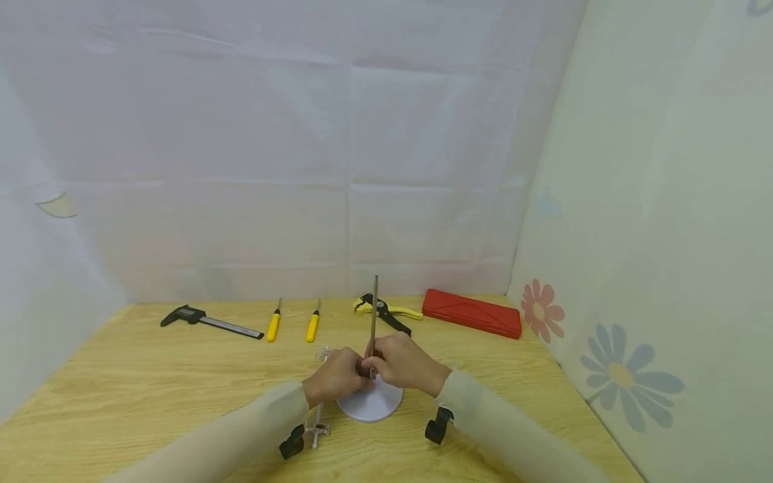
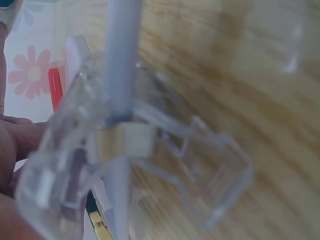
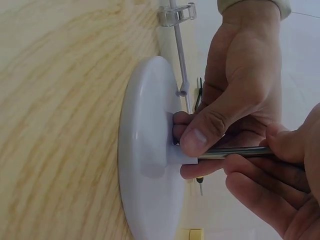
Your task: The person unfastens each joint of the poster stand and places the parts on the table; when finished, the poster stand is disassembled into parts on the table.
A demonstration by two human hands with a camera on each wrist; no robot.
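Observation:
A white round base [image 1: 379, 404] [image 3: 145, 150] lies on the wooden table with a metal rod [image 1: 374, 312] [image 3: 235, 151] standing upright in its centre socket. My left hand [image 1: 335, 379] [image 3: 240, 85] pinches the white socket at the foot of the rod between thumb and fingers. Just above it, my right hand [image 1: 403, 365] [image 3: 270, 185] has its fingers curled round the rod. A thin white rod with clear plastic clips [image 1: 319, 424] [image 2: 125, 150] [image 3: 176, 14] lies on the table beside the base, under my left wrist.
Along the back of the table lie a black caliper [image 1: 208, 320], two yellow-handled screwdrivers [image 1: 274, 327] [image 1: 313, 327], yellow-and-black pliers [image 1: 386, 310] and a red case [image 1: 472, 312]. White sheets close off the back and left; a flowered wall [image 1: 628, 376] stands on the right.

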